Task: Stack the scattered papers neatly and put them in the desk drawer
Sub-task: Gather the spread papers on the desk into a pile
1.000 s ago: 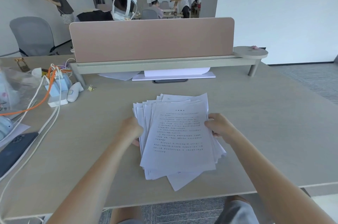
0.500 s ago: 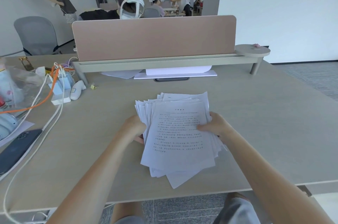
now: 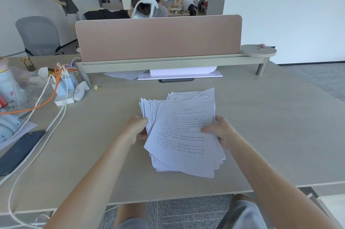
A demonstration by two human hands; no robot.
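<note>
papers [image 3: 183,131] fanned unevenly, side edges gripped by both hands.

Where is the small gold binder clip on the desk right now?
In the head view the gold binder clip lies on the desk, left of centre, just right of the white handheld device, beside the divider shelf's left leg.

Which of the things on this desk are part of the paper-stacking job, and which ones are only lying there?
Part of the job:
- papers, fanned and uneven
- left hand on their left edge
- right hand on their right edge

Only lying there:
- phone
- orange cable
- chargers
- binder clip
- sheets under the divider shelf

No drawer is in view.
</note>
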